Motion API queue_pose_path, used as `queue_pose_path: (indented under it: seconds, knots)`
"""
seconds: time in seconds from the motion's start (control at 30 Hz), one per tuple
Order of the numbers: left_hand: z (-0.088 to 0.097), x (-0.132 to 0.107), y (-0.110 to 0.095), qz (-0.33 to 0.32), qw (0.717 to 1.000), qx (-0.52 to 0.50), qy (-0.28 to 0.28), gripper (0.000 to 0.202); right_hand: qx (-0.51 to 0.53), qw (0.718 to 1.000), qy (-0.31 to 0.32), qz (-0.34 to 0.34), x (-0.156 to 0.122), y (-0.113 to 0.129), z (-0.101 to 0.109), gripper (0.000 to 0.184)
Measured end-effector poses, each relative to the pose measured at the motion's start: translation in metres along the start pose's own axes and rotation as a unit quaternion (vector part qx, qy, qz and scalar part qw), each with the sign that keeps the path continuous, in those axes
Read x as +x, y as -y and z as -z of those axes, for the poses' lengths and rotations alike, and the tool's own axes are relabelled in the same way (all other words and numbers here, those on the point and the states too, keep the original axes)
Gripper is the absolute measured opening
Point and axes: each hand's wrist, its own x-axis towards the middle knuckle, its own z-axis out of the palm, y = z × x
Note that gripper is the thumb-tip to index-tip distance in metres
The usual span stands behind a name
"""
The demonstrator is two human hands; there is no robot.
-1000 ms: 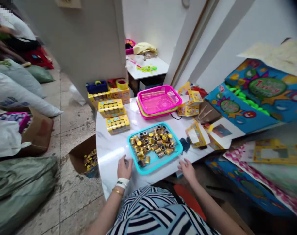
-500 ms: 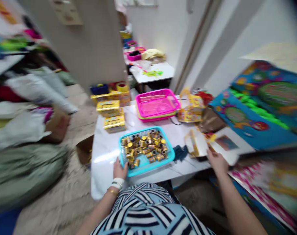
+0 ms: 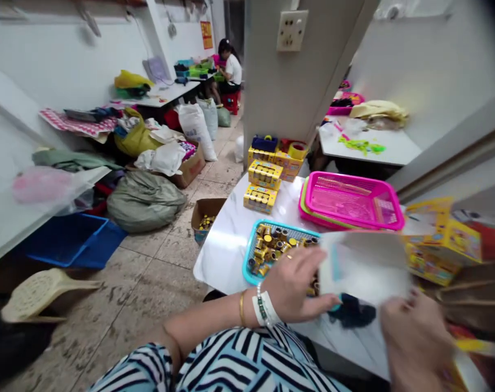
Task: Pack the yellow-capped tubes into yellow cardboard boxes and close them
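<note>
Marble tabletop (image 3: 222, 256): pink basket (image 3: 353, 201) at back, yellow boxes (image 3: 260, 198) left of it, teal tray (image 3: 248, 262) of gold cylinders (image 3: 267, 245) front of it, dark cloth (image 3: 353, 314) right of tray.

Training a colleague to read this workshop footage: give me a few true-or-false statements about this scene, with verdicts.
1. The left hand wears a gold bangle and a white wristband. True.
2. The right hand lies inside the teal basket. False: it is at a blurred white sheet, apart from the basket.
3. The pink basket sits stacked on another basket. True.
4. A blue crate stands on the marble-topped table. False: the blue crate is on the floor.
5. A co-worker sits at a far table. True.
</note>
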Motion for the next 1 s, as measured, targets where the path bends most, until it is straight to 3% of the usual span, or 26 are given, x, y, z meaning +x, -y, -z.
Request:
queue_pose_path:
  seconds: [0.07, 0.17, 0.3, 0.37, 0.47, 0.53, 0.63, 0.73, 0.8, 0.9, 0.93, 1.0]
  knots:
    - [0.001, -0.002, 0.010, 0.073, 0.994, 0.062, -0.045, 0.085, -0.013, 0.999, -0.015, 0.034, -0.001, 0.035, -0.032, 0.030]
    - [0.014, -0.020, 0.046, 0.179, 0.968, 0.139, -0.107, 0.071, 0.055, 0.995, -0.009, 0.079, -0.013, 0.069, -0.064, 0.032]
    - [0.037, -0.058, 0.091, 0.264, 0.933, 0.234, -0.075, 0.049, 0.156, 0.982, 0.102, -0.014, -0.040, 0.078, -0.083, 0.016]
    - [0.038, -0.075, 0.104, 0.312, 0.922, 0.222, -0.061, 0.048, 0.213, 0.960, 0.165, -0.077, -0.053, 0.081, -0.092, 0.014]
    - [0.029, -0.091, 0.119, 0.424, 0.902, 0.057, -0.059, 0.057, 0.331, 0.894, 0.264, -0.146, -0.074, 0.102, -0.104, 0.041]
    - [0.024, -0.095, 0.129, 0.479, 0.867, -0.117, -0.066, 0.064, 0.396, 0.841, 0.332, -0.160, -0.089, 0.124, -0.109, 0.053]
    - [0.032, -0.094, 0.142, 0.471, 0.802, -0.360, -0.072, 0.072, 0.435, 0.796, 0.397, -0.141, -0.104, 0.153, -0.111, 0.051]
    - [0.052, -0.091, 0.153, 0.431, 0.761, -0.484, -0.039, 0.078, 0.463, 0.770, 0.413, -0.150, -0.111, 0.171, -0.111, 0.048]
    - [0.063, -0.090, 0.160, 0.410, 0.769, -0.490, -0.017, 0.084, 0.468, 0.773, 0.402, -0.148, -0.114, 0.179, -0.113, 0.048]
    - [0.069, -0.089, 0.170, 0.409, 0.794, -0.450, -0.008, 0.091, 0.399, 0.838, 0.364, -0.076, -0.122, 0.188, -0.121, 0.042]
    - [0.070, -0.090, 0.173, 0.419, 0.795, -0.439, 0.001, 0.091, 0.358, 0.858, 0.366, -0.042, -0.125, 0.190, -0.124, 0.040]
    - [0.073, -0.094, 0.183, 0.441, 0.788, -0.428, 0.033, 0.091, 0.272, 0.868, 0.416, 0.019, -0.129, 0.194, -0.130, 0.036]
